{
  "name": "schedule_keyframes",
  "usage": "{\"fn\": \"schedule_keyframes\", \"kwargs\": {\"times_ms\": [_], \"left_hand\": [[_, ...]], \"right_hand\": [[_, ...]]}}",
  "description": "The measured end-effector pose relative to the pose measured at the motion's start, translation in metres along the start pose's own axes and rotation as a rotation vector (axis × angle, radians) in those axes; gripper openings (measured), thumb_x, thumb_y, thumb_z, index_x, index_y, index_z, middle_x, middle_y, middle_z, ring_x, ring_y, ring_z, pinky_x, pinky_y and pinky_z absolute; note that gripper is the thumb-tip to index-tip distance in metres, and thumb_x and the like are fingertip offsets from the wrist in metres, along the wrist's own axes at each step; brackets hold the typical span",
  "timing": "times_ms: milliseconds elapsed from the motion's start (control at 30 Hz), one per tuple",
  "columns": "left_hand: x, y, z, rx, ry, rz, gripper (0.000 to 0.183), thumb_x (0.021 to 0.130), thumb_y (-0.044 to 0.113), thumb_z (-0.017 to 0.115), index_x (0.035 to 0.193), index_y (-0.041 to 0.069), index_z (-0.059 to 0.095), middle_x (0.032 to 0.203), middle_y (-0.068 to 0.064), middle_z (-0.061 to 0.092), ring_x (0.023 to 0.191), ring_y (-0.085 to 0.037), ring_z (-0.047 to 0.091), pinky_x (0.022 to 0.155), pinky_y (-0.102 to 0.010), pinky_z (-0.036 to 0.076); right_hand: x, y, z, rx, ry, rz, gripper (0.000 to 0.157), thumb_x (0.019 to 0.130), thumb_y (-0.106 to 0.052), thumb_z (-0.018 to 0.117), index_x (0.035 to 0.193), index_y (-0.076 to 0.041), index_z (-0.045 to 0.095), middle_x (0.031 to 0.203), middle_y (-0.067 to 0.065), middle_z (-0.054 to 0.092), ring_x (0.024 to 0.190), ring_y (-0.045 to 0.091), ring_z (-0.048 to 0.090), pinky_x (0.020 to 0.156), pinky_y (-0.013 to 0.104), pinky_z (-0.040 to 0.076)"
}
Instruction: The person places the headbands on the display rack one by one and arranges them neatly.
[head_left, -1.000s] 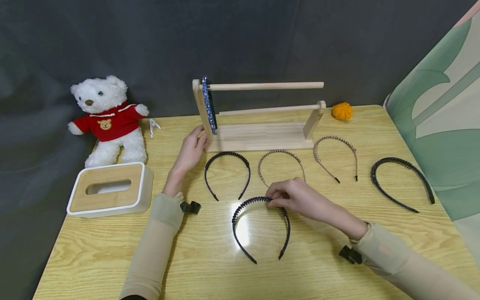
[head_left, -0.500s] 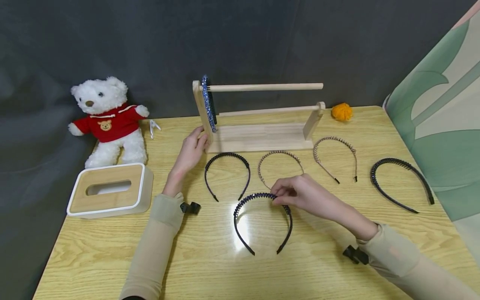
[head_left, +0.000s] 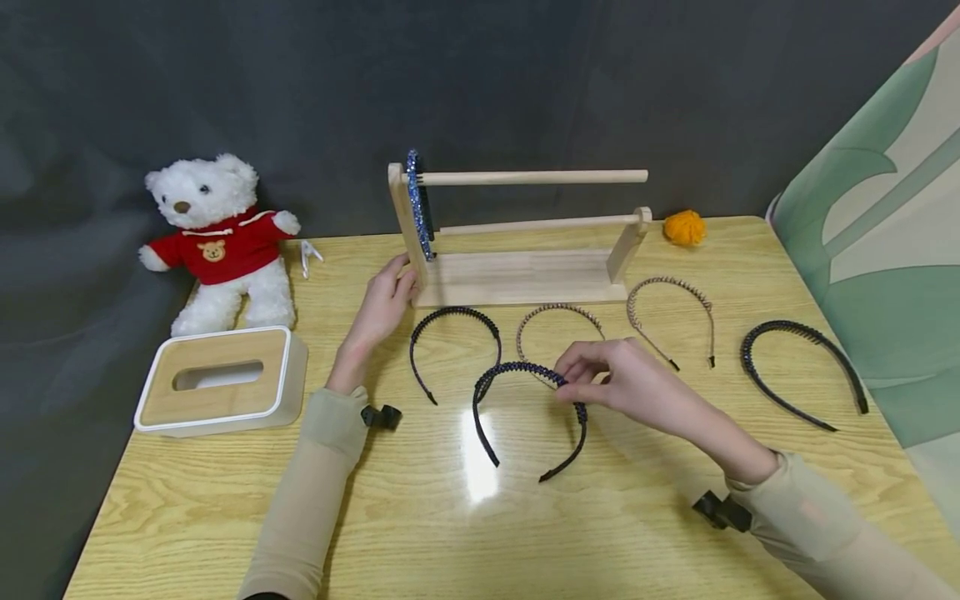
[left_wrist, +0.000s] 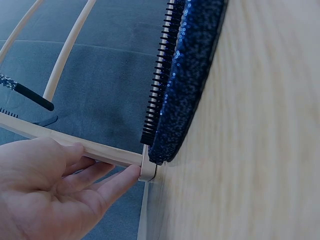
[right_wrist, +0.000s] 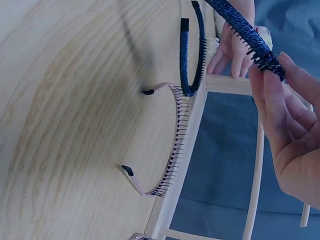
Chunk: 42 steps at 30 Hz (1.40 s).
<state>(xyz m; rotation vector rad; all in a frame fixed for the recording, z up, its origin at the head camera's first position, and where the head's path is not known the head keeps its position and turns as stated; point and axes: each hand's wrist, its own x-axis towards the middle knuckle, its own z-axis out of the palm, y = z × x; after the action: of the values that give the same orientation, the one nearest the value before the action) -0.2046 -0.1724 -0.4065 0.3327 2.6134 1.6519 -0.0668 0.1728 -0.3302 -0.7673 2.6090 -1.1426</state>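
Observation:
My right hand (head_left: 630,383) pinches a dark blue headband (head_left: 517,365) near the right of its arch, between thumb and fingers. Its tips point down toward me, and teeth line its inner side in the right wrist view. At the wooden rack (head_left: 517,287), my left hand (head_left: 381,310) grips the foot of the left upright, thumb on one side and fingers on the other. A glittery blue headband (head_left: 415,204) hangs on the upper bar beside that upright. Flat on the table in front lie a dark headband (head_left: 453,311) and a pinkish thin one (head_left: 558,307).
Farther right are another pinkish headband (head_left: 667,281) and a black headband (head_left: 787,325). An orange ball (head_left: 684,227) lies behind them. To the left are a white teddy bear (head_left: 217,246), a small white clip (head_left: 309,257) and a tissue box (head_left: 221,379).
My right hand has carried the held headband up and slightly right, toward the rack, and its tips have turned a little. The left hand stays at the rack.

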Motion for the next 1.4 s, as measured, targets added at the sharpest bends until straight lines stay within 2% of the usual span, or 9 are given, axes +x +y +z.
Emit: {"fn": "schedule_keyframes", "kwargs": {"times_ms": [167, 300, 633, 967, 1267, 1400], "left_hand": [[0.000, 0.000, 0.000, -0.016, -0.001, -0.006, 0.044, 0.117, 0.009, 0.043, 0.158, -0.006, 0.045, 0.149, -0.032, 0.055, 0.127, -0.042, 0.065, 0.104, -0.042, 0.061], [0.000, -0.001, 0.000, -0.014, -0.005, -0.001, 0.044, 0.117, 0.009, 0.043, 0.158, -0.006, 0.044, 0.149, -0.032, 0.055, 0.128, -0.043, 0.065, 0.105, -0.043, 0.060], [0.000, -0.001, 0.000, -0.013, -0.006, -0.004, 0.044, 0.117, 0.009, 0.043, 0.158, -0.006, 0.044, 0.148, -0.032, 0.056, 0.126, -0.043, 0.066, 0.104, -0.042, 0.061], [-0.001, 0.000, 0.001, -0.016, -0.010, -0.006, 0.044, 0.117, 0.009, 0.043, 0.158, -0.007, 0.043, 0.148, -0.033, 0.055, 0.127, -0.044, 0.065, 0.105, -0.043, 0.060], [0.000, -0.001, 0.000, -0.012, -0.018, -0.004, 0.045, 0.117, 0.009, 0.042, 0.159, -0.007, 0.042, 0.149, -0.033, 0.054, 0.128, -0.044, 0.064, 0.107, -0.043, 0.059], [0.000, 0.000, 0.000, -0.015, -0.014, -0.008, 0.045, 0.117, 0.010, 0.043, 0.159, -0.007, 0.043, 0.147, -0.034, 0.055, 0.127, -0.045, 0.065, 0.105, -0.042, 0.060]], "right_hand": [[-0.001, -0.001, -0.006, 0.028, 0.052, 0.025, 0.017, 0.088, -0.009, 0.090, 0.099, -0.011, 0.077, 0.087, -0.011, 0.074, 0.080, 0.009, 0.070, 0.067, 0.025, 0.061], [-0.003, -0.003, -0.011, 0.061, 0.078, 0.055, 0.017, 0.089, -0.011, 0.090, 0.100, -0.011, 0.078, 0.088, -0.008, 0.074, 0.082, 0.012, 0.070, 0.068, 0.025, 0.062], [-0.008, -0.007, -0.021, 0.079, 0.174, 0.129, 0.019, 0.090, -0.016, 0.090, 0.103, -0.011, 0.077, 0.089, -0.003, 0.074, 0.083, 0.015, 0.070, 0.062, 0.024, 0.057], [-0.013, -0.009, -0.030, 0.106, 0.297, 0.134, 0.015, 0.091, -0.011, 0.089, 0.102, -0.008, 0.078, 0.091, 0.001, 0.075, 0.081, 0.012, 0.071, 0.065, 0.020, 0.060], [-0.019, -0.006, -0.046, 0.155, 0.377, 0.119, 0.015, 0.091, -0.004, 0.087, 0.102, -0.005, 0.076, 0.094, 0.000, 0.072, 0.082, 0.012, 0.071, 0.068, 0.018, 0.062], [-0.020, -0.003, -0.050, 0.169, 0.411, 0.112, 0.015, 0.091, -0.001, 0.086, 0.102, -0.002, 0.076, 0.096, -0.003, 0.073, 0.083, 0.010, 0.071, 0.062, 0.017, 0.060]]}}
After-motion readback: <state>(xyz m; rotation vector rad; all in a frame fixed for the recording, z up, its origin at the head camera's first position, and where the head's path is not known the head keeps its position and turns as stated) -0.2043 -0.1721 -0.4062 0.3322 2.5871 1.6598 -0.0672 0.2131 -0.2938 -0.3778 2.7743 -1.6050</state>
